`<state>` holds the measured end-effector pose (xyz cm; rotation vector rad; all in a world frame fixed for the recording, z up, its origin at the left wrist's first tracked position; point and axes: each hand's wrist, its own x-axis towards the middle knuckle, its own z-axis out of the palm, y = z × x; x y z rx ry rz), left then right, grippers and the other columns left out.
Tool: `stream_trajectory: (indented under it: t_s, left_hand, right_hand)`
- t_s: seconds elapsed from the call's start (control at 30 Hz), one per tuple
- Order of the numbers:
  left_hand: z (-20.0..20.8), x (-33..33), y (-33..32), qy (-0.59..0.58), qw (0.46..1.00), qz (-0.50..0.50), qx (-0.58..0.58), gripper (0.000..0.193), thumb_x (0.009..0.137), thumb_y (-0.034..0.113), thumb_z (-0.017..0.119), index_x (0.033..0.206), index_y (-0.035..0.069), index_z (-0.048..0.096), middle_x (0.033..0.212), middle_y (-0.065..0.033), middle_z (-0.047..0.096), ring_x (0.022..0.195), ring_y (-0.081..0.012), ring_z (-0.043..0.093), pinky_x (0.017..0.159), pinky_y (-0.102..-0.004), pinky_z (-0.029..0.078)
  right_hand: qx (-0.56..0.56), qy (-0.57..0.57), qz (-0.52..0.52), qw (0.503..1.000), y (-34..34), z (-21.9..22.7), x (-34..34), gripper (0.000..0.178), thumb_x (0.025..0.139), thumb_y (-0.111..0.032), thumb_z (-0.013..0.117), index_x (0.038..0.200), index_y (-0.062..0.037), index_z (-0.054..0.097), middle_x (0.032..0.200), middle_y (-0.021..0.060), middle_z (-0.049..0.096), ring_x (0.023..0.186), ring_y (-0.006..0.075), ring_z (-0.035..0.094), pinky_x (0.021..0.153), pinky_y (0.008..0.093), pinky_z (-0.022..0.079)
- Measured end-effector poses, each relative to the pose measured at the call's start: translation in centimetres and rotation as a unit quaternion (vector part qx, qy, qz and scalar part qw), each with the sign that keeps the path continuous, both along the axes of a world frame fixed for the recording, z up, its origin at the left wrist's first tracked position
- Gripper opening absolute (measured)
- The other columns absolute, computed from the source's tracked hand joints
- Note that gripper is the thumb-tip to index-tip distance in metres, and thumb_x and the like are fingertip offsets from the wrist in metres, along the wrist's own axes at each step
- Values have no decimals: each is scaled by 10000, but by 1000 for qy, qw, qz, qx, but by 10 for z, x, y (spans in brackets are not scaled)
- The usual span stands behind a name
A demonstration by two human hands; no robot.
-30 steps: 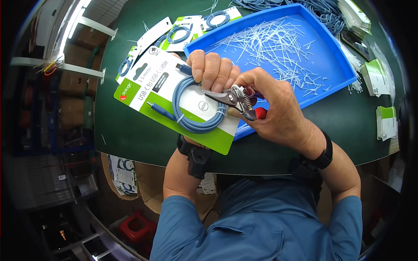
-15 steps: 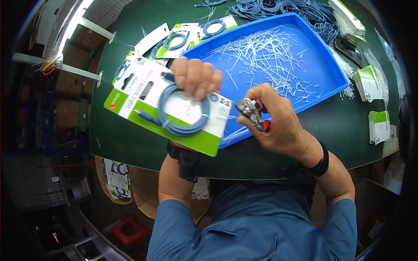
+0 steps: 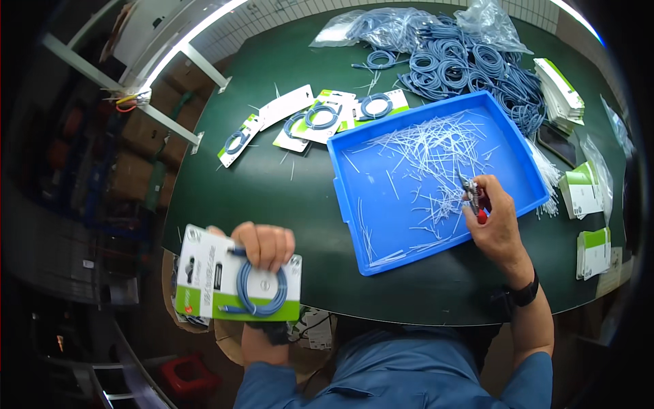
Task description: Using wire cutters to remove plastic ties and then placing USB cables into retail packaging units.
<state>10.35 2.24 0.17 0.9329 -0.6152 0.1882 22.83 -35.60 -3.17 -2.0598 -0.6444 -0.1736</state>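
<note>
My left hand point(image 3: 264, 245) grips a white and green cable card point(image 3: 216, 273) by its upper edge, fingers folded over the front. A coiled blue cable point(image 3: 281, 294) is fastened to that card, near the table's front left edge. My right hand point(image 3: 496, 219) is closed around small cutting pliers point(image 3: 473, 195) with red on the handle. It is over the right part of a blue tray point(image 3: 351, 225), the jaws pointing toward the far side. Cut white cable ties point(image 3: 436, 153) lie scattered in the tray.
Several carded cables point(image 3: 320, 117) lie at the back left of the green table point(image 3: 266, 198). Coiled blue cables point(image 3: 453, 61) and clear plastic bags point(image 3: 494, 24) are piled at the back. Stacks of cards point(image 3: 594, 252) stand along the right side. A red stool point(image 3: 189, 375) is below on the left.
My left hand has carried the carded cable left and nearer, off the tray's edge. My right hand has moved right with the pliers, away from the card and over the tray. The view has shifted.
</note>
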Motion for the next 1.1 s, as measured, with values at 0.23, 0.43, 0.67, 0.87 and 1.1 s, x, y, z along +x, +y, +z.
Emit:
stream_trajectory:
  t_s: [0.23, 0.43, 0.67, 0.87, 1.1]
  left_hand:
    - [-85, -175, 71, 186, 928, 323, -20, 668, 1111, 611, 280, 758, 97, 520, 654, -53, 527, 626, -198, 531, 684, -347, 475]
    - [-89, -196, 103, 278, 692, 666, -15, 578, 1102, 602, 379, 806, 120, 497, 742, -34, 518, 697, -186, 521, 701, -335, 472]
    - [-22, -36, 76, 196, 799, 535, 190, 290, 1099, 282, 478, 904, 82, 553, 808, -17, 527, 741, -140, 554, 689, -313, 503]
    - [-3, 125, 30, 207, 805, 411, 375, 208, 1046, 200, 611, 1114, 6, 648, 901, -26, 640, 790, -106, 625, 701, -250, 521]
    - [-53, 238, 54, 79, 680, 342, 643, 508, 947, 293, 733, 1291, -63, 618, 964, -105, 702, 855, -196, 680, 769, -327, 556]
  right_hand:
    - [45, 29, -14, 998, -3, -1, 3, 321, 866, 81, 676, 1148, -18, 559, 958, 58, 654, 810, 115, 621, 746, 266, 512]
    - [47, 39, -1, 998, -4, -5, 6, 320, 870, 75, 672, 1154, -20, 560, 958, 52, 646, 818, 103, 619, 751, 259, 508]
    - [63, 50, -3, 997, -4, -6, 4, 334, 864, 44, 706, 1158, -16, 560, 934, 53, 649, 799, 109, 620, 744, 267, 513]
    - [38, 32, -6, 999, -9, -8, 5, 360, 849, 18, 739, 1162, -8, 563, 912, 63, 669, 785, 131, 641, 727, 287, 520]
    - [47, 26, 8, 998, -5, -3, 3, 406, 822, -3, 783, 1165, -7, 567, 894, 97, 677, 775, 181, 666, 731, 303, 531]
